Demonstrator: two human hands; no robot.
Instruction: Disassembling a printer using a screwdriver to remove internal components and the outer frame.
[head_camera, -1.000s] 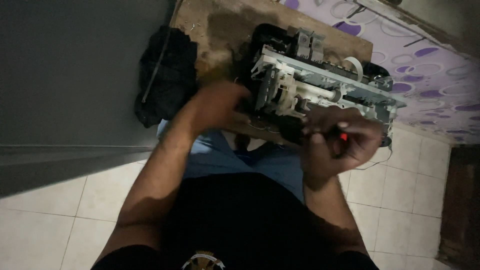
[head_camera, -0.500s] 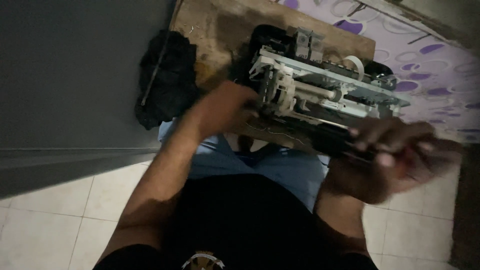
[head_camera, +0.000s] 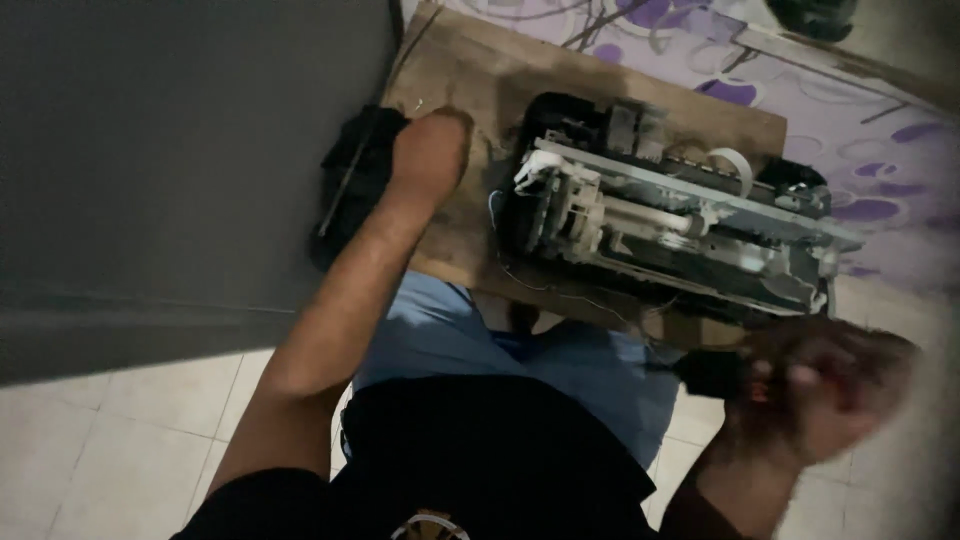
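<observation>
bare board (head_camera: 470, 240) — left of printer chassis (head_camera: 670, 225)

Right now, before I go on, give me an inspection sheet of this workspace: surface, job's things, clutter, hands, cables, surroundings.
Surface: brown wooden board, stained dark, resting across the person's lap.
Job's things: opened printer mechanism, casing off, white rollers and metal frame exposed, lying on the board.
Clutter: black bundle with a thin rod at the board's left edge.
Hands: left hand on the board beside the printer, at the black bundle; right hand blurred, off the board's near right corner, closed round a dark tool with a red part.
Cables: thin loose wires trailing from the printer's near left side.
Surroundings: pale floor tiles, grey panel, purple patterned cloth.
</observation>
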